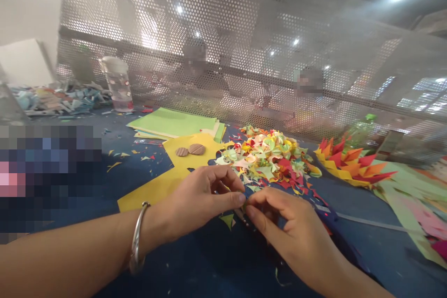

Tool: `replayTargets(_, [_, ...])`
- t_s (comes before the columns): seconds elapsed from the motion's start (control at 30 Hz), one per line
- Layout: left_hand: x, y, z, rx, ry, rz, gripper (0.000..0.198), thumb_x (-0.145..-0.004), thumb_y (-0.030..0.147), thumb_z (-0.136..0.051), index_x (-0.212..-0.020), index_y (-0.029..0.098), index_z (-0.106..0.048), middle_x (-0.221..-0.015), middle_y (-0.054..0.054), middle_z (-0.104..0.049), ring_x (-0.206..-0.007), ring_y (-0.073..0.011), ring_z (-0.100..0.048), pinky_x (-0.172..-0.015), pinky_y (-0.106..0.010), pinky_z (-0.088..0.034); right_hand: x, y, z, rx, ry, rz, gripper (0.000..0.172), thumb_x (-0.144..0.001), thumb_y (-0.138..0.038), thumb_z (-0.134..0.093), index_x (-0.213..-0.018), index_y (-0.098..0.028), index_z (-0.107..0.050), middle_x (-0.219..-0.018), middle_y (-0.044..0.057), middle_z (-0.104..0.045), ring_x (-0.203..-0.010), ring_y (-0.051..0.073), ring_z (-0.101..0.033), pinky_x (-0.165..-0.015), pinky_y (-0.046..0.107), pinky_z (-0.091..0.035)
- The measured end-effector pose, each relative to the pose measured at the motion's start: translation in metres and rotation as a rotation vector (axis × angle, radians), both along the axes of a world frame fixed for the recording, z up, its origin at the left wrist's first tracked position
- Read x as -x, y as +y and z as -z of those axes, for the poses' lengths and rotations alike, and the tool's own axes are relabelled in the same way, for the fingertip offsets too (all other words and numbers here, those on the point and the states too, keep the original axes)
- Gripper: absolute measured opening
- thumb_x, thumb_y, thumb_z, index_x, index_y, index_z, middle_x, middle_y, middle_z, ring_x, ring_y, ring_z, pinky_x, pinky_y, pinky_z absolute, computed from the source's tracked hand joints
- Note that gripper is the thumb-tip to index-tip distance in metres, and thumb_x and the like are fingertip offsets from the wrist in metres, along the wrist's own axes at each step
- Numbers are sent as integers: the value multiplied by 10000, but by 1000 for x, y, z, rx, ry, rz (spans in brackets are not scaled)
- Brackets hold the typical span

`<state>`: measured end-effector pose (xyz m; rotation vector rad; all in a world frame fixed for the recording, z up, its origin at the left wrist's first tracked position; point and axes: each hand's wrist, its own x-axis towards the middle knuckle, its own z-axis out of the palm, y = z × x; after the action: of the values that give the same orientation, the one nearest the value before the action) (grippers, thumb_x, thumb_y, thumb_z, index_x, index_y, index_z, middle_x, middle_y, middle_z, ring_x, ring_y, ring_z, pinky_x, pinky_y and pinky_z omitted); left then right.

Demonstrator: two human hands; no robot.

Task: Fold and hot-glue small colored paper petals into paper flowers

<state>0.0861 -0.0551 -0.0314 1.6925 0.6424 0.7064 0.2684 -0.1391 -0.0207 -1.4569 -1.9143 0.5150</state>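
My left hand (206, 195), with a silver bangle at the wrist, is in a pinch, thumb and forefinger tips together. Close beside it, my right hand (293, 226) pinches too, its fingertips almost touching the left ones. Whatever lies between the fingertips is too small and hidden to name. Just below them a green paper scrap (227, 221) is on the dark blue tabletop (195, 265). Beyond the left hand lie yellow paper sheets (150, 194) with two brown ridged discs (196, 149) on top. A heap of cut paper scraps (268, 153) rises behind both hands.
Light green paper sheets (174, 121) are stacked at the back, near a lidded clear cup (118, 84). On the right are a spiky red, orange and yellow paper piece (352, 163) and a green-capped bottle (363, 130). A dark blue device (326, 214) shows a red light. Perforated metal panels stand behind.
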Motion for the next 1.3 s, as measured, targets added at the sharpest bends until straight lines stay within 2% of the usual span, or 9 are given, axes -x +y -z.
replayTargets(0.33, [-2,-1,0,-35,1,-48,168,-793,326,-667,-831,168,-625,-751,-13,-636,-683,-142,-559,-633,-266,-426,2,2,0,-57,-42,1,183,-923,-310,-537,-809,-209,-639,-661,-15,-569,-553,128,-490,-518,254,-412])
replayTargets(0.73, [0,0,-2,-13,-5,-28,187,-798,343,-668,-854,170,-627,-765,-14,-635,-712,-148,-564,-666,-277,-442,0,2,0,-43,-46,4,199,-927,-328,-533,-797,-215,-634,-626,-27,-535,-532,124,-475,-505,257,-399])
replayTargets(1.3, [0,-3,-9,157,-95,-38,194,-797,350,-672,-821,161,-636,-767,-5,-631,-728,-144,-557,-706,-280,-417,-1,1,0,-67,-16,32,189,-920,-324,-535,-805,-228,-651,-631,-23,-566,-541,131,-492,-499,259,-401])
